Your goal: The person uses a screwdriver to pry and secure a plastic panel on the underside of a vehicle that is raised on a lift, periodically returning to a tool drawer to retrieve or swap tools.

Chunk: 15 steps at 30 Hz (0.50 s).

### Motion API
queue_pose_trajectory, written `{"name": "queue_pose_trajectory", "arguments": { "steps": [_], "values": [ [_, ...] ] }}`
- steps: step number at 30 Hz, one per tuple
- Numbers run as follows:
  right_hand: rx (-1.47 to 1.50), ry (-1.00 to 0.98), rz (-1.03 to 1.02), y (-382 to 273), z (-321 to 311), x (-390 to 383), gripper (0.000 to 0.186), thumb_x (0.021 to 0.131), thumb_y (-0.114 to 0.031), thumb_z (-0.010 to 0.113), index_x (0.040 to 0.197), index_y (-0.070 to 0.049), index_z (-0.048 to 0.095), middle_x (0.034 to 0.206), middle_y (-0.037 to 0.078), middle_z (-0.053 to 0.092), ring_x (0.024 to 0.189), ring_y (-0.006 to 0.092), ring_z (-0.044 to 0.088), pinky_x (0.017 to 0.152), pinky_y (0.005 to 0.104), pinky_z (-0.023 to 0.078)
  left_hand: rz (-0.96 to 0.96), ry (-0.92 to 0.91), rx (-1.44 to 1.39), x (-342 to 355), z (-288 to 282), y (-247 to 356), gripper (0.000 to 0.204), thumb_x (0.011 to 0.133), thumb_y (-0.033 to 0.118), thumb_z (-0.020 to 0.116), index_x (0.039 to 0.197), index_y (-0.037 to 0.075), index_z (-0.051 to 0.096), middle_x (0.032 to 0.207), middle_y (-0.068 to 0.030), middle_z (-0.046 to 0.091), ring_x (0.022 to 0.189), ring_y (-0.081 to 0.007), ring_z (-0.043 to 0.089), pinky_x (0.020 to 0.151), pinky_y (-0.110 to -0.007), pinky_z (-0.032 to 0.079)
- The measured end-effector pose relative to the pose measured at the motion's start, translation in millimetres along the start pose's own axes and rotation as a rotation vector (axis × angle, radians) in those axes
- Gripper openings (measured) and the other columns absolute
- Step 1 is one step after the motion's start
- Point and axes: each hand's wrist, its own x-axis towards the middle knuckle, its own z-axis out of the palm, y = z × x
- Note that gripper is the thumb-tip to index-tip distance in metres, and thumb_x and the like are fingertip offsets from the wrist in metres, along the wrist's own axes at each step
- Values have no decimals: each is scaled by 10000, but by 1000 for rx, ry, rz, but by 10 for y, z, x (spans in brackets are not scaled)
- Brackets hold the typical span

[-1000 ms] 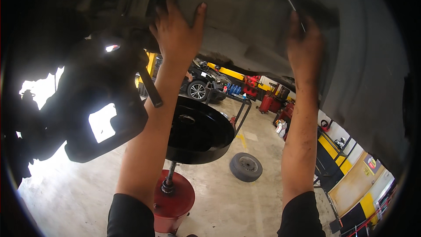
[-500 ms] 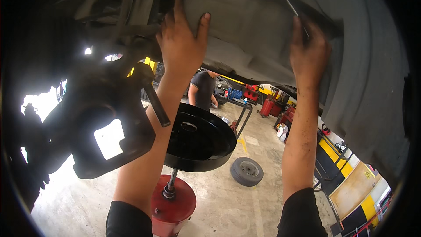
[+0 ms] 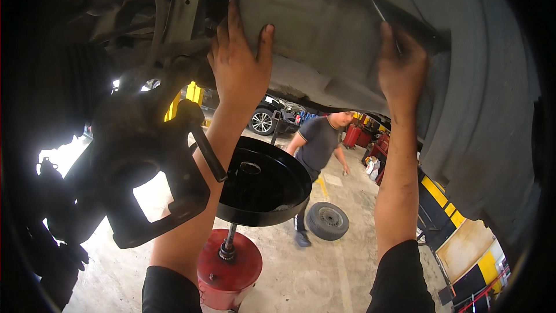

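Overhead is the underside of a vehicle with a dull grey panel [image 3: 313, 29]. My left hand [image 3: 240, 69] reaches up to the panel's left edge. Its fingers are stretched out and the thumb stands apart, with nothing in the grasp. Toward the right side of the panel, my right hand [image 3: 403, 69] is closed around a thin metal rod-like tool [image 3: 378, 9]. The tool's bare tip points up and to the left, near the dark edge of the panel. The rest of it is hidden in my fingers, so its exact kind does not show.
A dark metal suspension part [image 3: 191, 208] hangs close to my left forearm. Below stands a black round drain pan [image 3: 266, 217] on a red drum [image 3: 231, 287]. Beyond it, a person [image 3: 318, 142] is near a loose wheel [image 3: 328, 221] on the floor. A curved grey panel [image 3: 480, 93] lies at right.
My right hand has shifted slightly left with the rod-like tool. My left hand stays nearly in place. The person in the background has come closer and moved right.
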Motion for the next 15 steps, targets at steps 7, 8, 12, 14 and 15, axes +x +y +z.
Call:
{"name": "queue_pose_trajectory", "arguments": {
  "steps": [7, 8, 12, 14, 15],
  "values": [
    [-111, -8, -95, -85, 2, -9, 216, 910, -198, 615, 956, -2, 691, 735, 178, 650, 681, 386, 628, 626, 400, 494, -22, -25, 22, -6, -32, 35, 710, 933, 382, 569, 1473, 14, 290, 1289, -249, 505, 1144, -441, 513, 958, -535, 378],
    [-163, 14, -138, -107, 9, -1, 217, 912, -195, 612, 960, 4, 685, 743, 180, 651, 693, 395, 625, 626, 401, 492, -21, -27, 28, 8, -56, 29, 710, 933, 382, 569, 1473, 14, 290, 1289, -249, 505, 1144, -441, 513, 958, -535, 378],
    [-98, -67, -81, -16, -46, 64, 225, 938, -197, 595, 983, 7, 677, 698, 149, 636, 644, 326, 631, 591, 378, 485, -41, -46, -15, 11, -38, 77, 714, 934, 396, 564, 1478, 26, 286, 1292, -248, 505, 1160, -432, 511, 962, -539, 376],
    [277, -194, 206, -22, -24, 24, 272, 959, -237, 592, 998, 19, 675, 665, 77, 623, 565, 187, 575, 550, 322, 450, -59, -59, -24, -5, -31, 95, 717, 934, 401, 563, 1480, 31, 284, 1294, -248, 504, 1167, -428, 508, 965, -540, 374],
    [475, -396, 613, -117, -71, 60, 321, 971, -276, 590, 1001, 34, 670, 635, 4, 572, 552, 86, 491, 517, 274, 395, -69, -69, -25, 8, -54, 77, 720, 934, 409, 561, 1483, 36, 282, 1296, -248, 504, 1175, -425, 504, 973, -539, 369]
  ]
}}
